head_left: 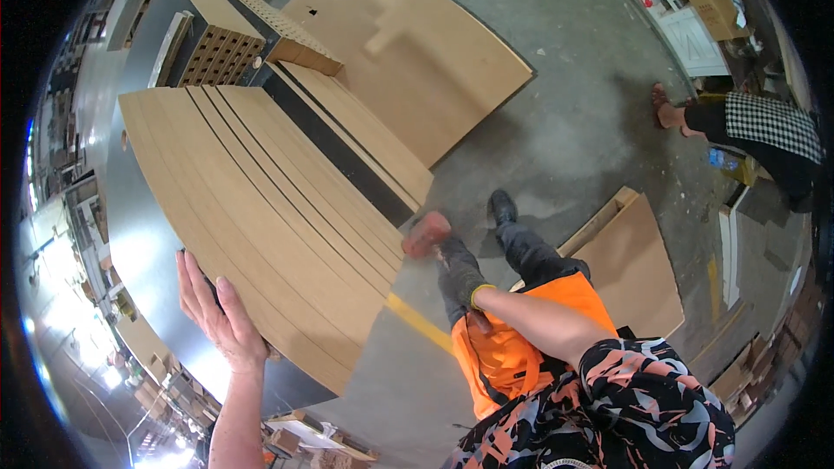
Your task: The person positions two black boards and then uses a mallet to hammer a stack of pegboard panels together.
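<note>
A thick stack of tan boards (269, 217) stands on edge to my left, its long edges facing up with dark gaps between some boards. My left hand (221, 317), bare, lies against the outer dark face and top edge of this stack with fingers stretched and thumb apart. In my right hand (460, 278), which wears a dark glove with a yellow cuff, is a mallet. The red mallet head (426, 234) is blurred and close to the near right end of the boards. The glove hides most of the handle.
Behind the stack are panels with rows of holes (221, 56) and a large brown sheet (417, 43). Another panel (630, 260) lies on the floor right of my legs. At the right, a person's leg (708, 122) shows near shelves (686, 17). A yellow line (421, 323) crosses the floor.
</note>
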`<action>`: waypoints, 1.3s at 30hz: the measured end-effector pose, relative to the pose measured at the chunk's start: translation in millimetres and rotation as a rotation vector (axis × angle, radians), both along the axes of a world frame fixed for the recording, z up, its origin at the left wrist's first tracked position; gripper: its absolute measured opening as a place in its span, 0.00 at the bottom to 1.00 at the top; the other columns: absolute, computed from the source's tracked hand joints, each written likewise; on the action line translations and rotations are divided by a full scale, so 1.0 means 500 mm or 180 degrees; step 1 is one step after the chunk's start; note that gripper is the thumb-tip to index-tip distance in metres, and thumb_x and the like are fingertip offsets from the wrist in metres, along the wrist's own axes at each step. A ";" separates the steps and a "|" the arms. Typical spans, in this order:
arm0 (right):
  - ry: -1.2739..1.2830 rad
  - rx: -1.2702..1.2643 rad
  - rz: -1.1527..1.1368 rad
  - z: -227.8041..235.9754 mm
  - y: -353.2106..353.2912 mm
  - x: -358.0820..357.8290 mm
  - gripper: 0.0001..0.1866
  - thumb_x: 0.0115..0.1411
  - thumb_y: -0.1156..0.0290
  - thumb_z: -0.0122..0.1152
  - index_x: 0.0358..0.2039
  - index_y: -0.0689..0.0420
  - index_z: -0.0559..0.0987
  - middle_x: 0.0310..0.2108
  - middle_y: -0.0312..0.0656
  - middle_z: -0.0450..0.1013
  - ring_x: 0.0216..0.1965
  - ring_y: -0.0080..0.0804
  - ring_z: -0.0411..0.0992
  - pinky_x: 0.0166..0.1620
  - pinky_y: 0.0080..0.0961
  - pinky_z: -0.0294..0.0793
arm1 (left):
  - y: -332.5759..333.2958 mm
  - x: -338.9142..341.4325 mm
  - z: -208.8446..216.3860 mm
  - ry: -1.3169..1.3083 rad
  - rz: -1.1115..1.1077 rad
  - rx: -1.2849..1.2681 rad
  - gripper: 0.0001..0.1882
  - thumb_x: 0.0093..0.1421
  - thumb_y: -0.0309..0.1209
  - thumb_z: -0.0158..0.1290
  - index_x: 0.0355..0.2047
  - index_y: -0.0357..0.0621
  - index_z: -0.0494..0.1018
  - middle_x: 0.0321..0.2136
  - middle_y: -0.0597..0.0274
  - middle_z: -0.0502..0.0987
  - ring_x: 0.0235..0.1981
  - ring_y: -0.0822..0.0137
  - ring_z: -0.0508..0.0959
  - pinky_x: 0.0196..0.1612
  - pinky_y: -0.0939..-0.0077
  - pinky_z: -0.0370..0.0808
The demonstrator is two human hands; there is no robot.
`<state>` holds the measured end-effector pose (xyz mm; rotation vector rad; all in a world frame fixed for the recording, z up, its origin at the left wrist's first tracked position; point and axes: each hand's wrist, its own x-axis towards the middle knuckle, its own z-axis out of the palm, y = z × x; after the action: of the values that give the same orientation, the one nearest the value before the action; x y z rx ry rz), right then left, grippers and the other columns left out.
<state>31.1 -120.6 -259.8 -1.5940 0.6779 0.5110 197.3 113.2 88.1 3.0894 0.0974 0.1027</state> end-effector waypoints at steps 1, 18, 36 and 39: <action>-0.0254 0.0089 0.0019 -0.023 -0.006 0.002 0.19 0.57 0.68 0.54 0.49 0.58 0.73 0.44 0.56 0.73 0.50 0.53 0.70 0.51 0.39 0.69 | -0.006 0.006 -0.002 -0.0006 -0.0019 -0.0024 0.30 0.69 0.43 0.35 0.66 0.40 0.54 0.66 0.49 0.53 0.66 0.51 0.52 0.67 0.57 0.47; 0.0781 -0.0417 0.0309 0.104 0.010 0.061 0.16 0.52 0.68 0.56 0.42 0.59 0.76 0.26 0.53 0.76 0.36 0.48 0.77 0.46 0.41 0.73 | 0.017 -0.011 0.000 0.0064 0.0044 0.0093 0.31 0.69 0.45 0.35 0.66 0.41 0.53 0.66 0.49 0.53 0.66 0.51 0.51 0.67 0.56 0.47; -0.0954 -0.1152 0.0761 -0.048 0.027 -0.033 0.15 0.51 0.70 0.58 0.41 0.57 0.77 0.37 0.53 0.75 0.43 0.50 0.73 0.45 0.39 0.72 | 0.010 -0.004 -0.003 0.0032 0.0004 0.0116 0.30 0.69 0.45 0.36 0.66 0.41 0.53 0.67 0.50 0.53 0.66 0.51 0.52 0.67 0.57 0.47; -0.0721 0.0255 0.0053 -0.117 -0.005 -0.042 0.20 0.48 0.71 0.60 0.44 0.57 0.74 0.42 0.55 0.72 0.46 0.51 0.71 0.47 0.40 0.71 | -0.019 0.016 -0.010 -0.0008 -0.0069 -0.0028 0.30 0.69 0.44 0.36 0.66 0.41 0.54 0.67 0.50 0.53 0.66 0.51 0.52 0.67 0.57 0.47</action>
<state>9.9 -123.2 -318.1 -1.5545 0.4681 0.3583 205.4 103.7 83.4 3.0806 0.0640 0.1049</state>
